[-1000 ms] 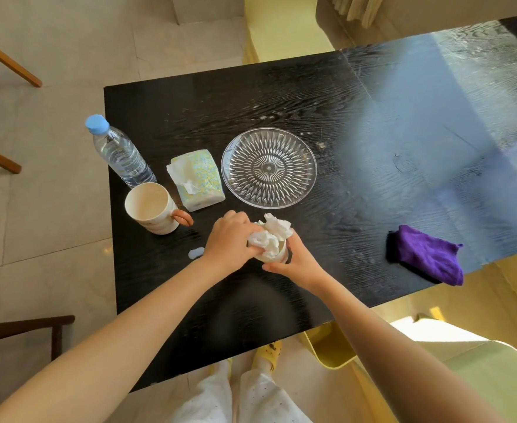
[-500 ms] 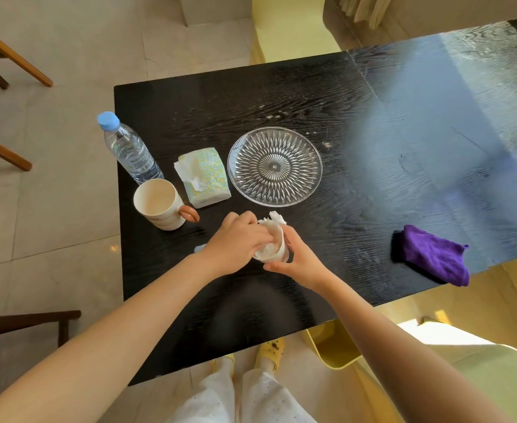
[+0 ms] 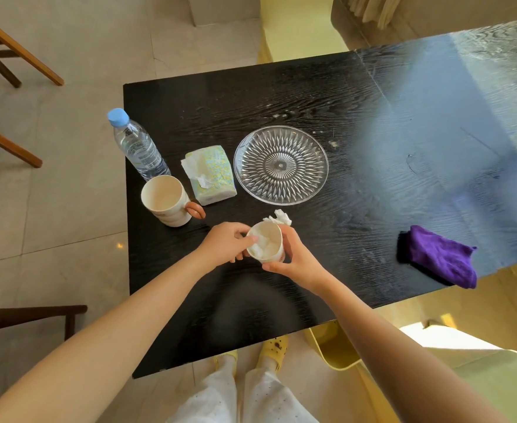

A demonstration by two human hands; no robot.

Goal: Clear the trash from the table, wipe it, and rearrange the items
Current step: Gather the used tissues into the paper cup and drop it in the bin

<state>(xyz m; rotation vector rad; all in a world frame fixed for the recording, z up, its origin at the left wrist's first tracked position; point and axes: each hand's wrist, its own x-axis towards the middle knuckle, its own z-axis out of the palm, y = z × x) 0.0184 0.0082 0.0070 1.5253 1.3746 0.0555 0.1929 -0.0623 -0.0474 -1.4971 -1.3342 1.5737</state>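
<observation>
A white paper cup (image 3: 274, 254) stuffed with crumpled tissue (image 3: 263, 244) is held near the front middle of the black table (image 3: 281, 96). My right hand (image 3: 293, 257) grips the cup from the right and below. My left hand (image 3: 226, 244) touches the cup's left side, with a fingertip pressing on the tissue inside. Another crumpled tissue (image 3: 281, 217) lies on the table just behind the cup. A purple cloth (image 3: 440, 257) lies at the table's front right edge.
A water bottle (image 3: 136, 145), a cream mug (image 3: 167, 199), a tissue pack (image 3: 210, 174) and a clear glass plate (image 3: 281, 164) stand behind the hands. White crumbs dot the table beyond the plate. Wooden chairs stand at left, a yellow bin (image 3: 336, 349) under the front edge.
The tissue that stuck out above the cup has been pushed down inside it. One crumpled piece now lies on the table behind the cup.
</observation>
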